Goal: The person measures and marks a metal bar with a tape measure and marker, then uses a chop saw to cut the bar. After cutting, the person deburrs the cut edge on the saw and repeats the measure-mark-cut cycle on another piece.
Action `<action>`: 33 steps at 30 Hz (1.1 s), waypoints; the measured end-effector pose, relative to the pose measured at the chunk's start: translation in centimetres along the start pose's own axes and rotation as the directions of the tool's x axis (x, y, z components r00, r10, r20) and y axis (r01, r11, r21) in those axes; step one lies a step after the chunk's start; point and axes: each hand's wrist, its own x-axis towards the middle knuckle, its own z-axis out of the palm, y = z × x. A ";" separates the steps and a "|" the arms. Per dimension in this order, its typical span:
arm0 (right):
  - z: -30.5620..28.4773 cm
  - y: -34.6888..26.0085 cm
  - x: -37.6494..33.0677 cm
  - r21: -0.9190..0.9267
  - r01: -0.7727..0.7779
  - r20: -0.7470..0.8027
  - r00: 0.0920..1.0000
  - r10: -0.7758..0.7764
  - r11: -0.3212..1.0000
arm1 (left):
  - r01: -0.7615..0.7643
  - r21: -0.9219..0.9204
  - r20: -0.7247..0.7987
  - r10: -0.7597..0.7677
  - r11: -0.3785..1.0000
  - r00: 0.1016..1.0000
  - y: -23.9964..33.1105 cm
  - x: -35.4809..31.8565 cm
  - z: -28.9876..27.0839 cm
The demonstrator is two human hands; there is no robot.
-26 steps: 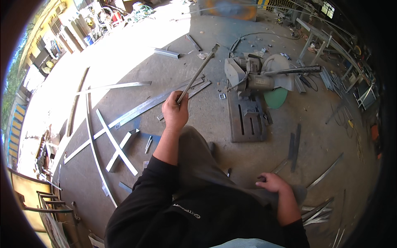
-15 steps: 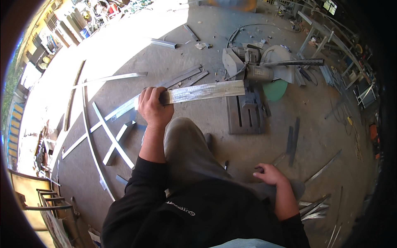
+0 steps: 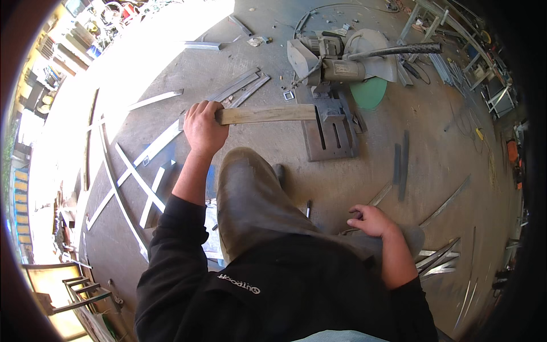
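Note:
My left hand point(image 3: 203, 130) is closed around one end of a flat, straight metal bar point(image 3: 268, 115). The bar's dull, brownish side faces up, and its free end reaches right, over the left edge of the slotted base point(image 3: 319, 149) of a chop saw point(image 3: 345, 70). Whether that end touches the base I cannot tell. By my right knee rests my right hand point(image 3: 373, 221), its fingers loosely bent and its thumb apart from them. I make out nothing held there; the space under its fingers is dark.
A black marker-like stick point(image 3: 308, 208) lies between my legs. Long metal bars cross on the floor to the left, among them a short square tube point(image 3: 155, 196). Two dark strips point(image 3: 400, 165) lie at right. A metal rack point(image 3: 456, 28) stands far right.
The bar has been turned in my left hand: its shiny, wide side showed before, a dull, narrower one now. My right hand keeps its place by the knee. The view has shifted slightly.

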 end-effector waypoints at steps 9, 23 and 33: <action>1.0 1.7 -0.3 0.009 -0.083 0.036 0.996 0.083 0.996 | 0.276 0.120 0.574 -0.293 0.954 0.764 -4.6 -7.0 15.8; 4.2 6.5 2.2 0.074 -0.369 0.123 0.925 0.359 0.926 | 0.251 0.130 0.832 -0.243 0.959 0.499 -2.7 -15.9 35.2; 6.0 6.4 7.5 0.086 -0.353 0.169 0.927 0.336 0.932 | 0.291 0.046 0.882 -0.176 0.956 0.437 -2.5 -18.2 38.8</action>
